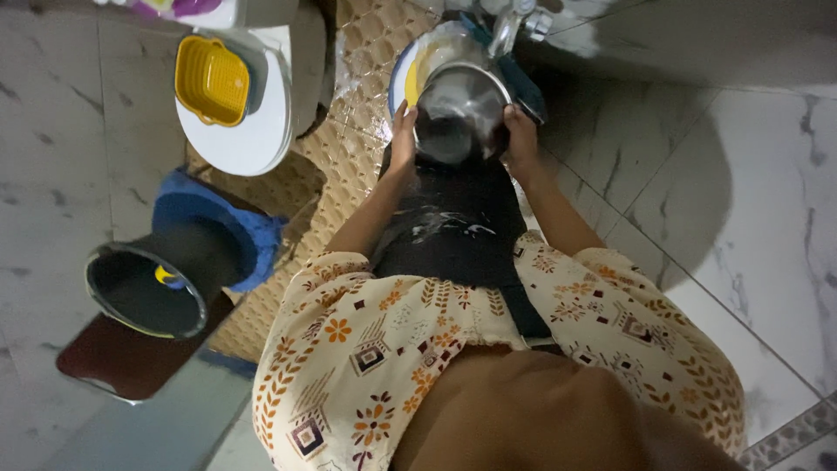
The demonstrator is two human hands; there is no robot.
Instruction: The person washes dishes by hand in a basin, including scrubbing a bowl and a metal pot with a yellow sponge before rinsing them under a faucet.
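Clearly, the person holds a round steel bowl (459, 109) between both hands, just under a metal tap (508, 26) near the top of the view. The left hand (404, 139) grips the bowl's left rim and the right hand (520, 139) grips the right rim, so both hands are closed on the bowl and neither is free. The bowl is tilted, with its open mouth facing the camera, and its inside looks dark and wet. Behind it lies a white plate with a blue edge (403, 74), and something yellow shows inside this plate. Under the forearms a dark cloth (453, 235) covers the lap, and white foam streaks lie on it. To do this step well, it seems wise that both thumbs stay over the rim, because wet steel is probably slippery. The bowl should be kept low and close to the tap, so that water falls inside and does not splash onto the cloth. Turning the bowl slowly between the two hands would likely let the whole inner wall be reached. On the marble floor (750, 218) at the left stand a white lid-like disc with a yellow basket (212, 80) on it, and a dark pot (148, 288) lying on its side near a blue item (253, 235).
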